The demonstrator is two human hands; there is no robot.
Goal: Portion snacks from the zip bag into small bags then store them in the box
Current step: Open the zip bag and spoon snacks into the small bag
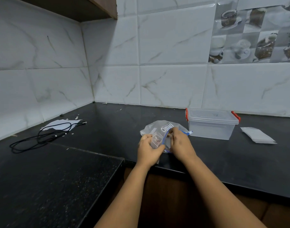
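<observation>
The zip bag (pixel 162 129) lies on the black tabletop (pixel 124 125), near the front edge, w/ its blue zip mouth turned toward the person and a bit to the right. The left hand (pixel 148 151) curls round a small clear bag (pixel 155 141) and holds it right at that mouth, touching the zip bag. The right hand (pixel 180 142) has its fingers bent at the blue zip edge; it looks like they pinch a bit of snack there, but that part is too small to tell for sure. So the small bag sits just left of the right hand's grip, v. close, and I think the next move is a short hop leftward, into the small bag. The right hand is nearer the snacks; the left only holds. The box (pixel 211 124) stands just beside the zip bag, on the right and a bit farther back, lid on. More small bags (pixel 257 135) lie flat past it. Far left lie a black cable (pixel 40 137) and some paper (pixel 58 125).
</observation>
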